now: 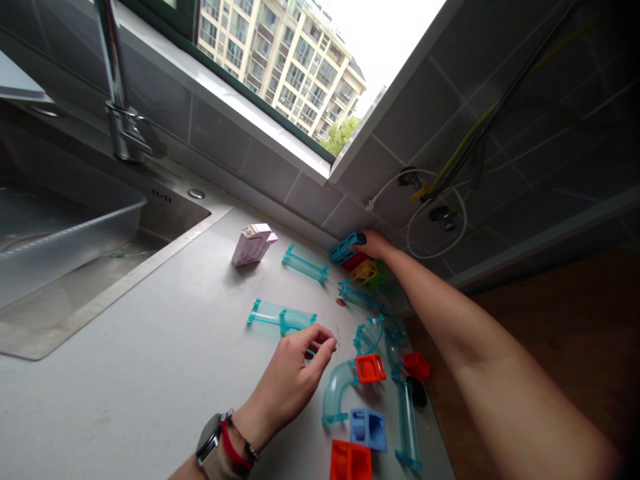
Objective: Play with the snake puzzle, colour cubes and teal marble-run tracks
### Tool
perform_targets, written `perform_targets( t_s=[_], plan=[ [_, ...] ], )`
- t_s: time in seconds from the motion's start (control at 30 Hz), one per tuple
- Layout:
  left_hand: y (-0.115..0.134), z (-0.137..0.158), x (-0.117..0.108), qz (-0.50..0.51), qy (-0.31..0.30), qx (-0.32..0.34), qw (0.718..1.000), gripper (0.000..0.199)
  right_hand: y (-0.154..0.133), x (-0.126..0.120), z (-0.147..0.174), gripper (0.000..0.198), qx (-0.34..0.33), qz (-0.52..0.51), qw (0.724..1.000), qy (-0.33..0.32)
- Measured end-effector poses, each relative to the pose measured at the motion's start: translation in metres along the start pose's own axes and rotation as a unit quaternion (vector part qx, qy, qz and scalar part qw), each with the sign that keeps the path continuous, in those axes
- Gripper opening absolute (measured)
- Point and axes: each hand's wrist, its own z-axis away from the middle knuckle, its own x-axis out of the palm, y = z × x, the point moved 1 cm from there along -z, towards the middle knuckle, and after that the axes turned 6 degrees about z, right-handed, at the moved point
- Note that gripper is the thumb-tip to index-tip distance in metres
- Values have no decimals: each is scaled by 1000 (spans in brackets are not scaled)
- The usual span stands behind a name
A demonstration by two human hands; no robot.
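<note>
A teal block (347, 247) at the far wall corner is gripped by the right hand (373, 244), fingers closed on it, while the left hand (293, 377), loosely curled & holding nothing, is kept just below a clear tube (281, 317) lying w/ long axis left-right.

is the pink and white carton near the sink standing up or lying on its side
Lying on its side: the carton rests lengthwise on the counter, its gabled top pointing sideways toward the clear tube.

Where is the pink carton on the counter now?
The pink carton lies on the far part of the counter, between the sink and a clear tube, left of both hands.
</note>
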Motion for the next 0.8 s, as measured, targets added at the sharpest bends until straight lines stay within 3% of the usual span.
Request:
perform_targets(
  t_s=[0.23, 0.47, 0.6, 0.8],
  plan=[
    [0, 1, 1, -12, -7, 0, 1000, 23, 2, 2, -2, 34, 19, 12, 1000, -12],
    [0, 2, 0, -17, -9, -3, 1000, 23, -3, 1, 4, 67, 13, -7, 1000, 23],
    [1, 2, 1, -20, -8, 2, 1000, 23, -8, -2, 14, 61, 12, -11, 999, 48],
    [2, 3, 1, -41, -9, 26, 999, 19, -32, -18, 49, 66, 11, -18, 993, 120]
  ],
)
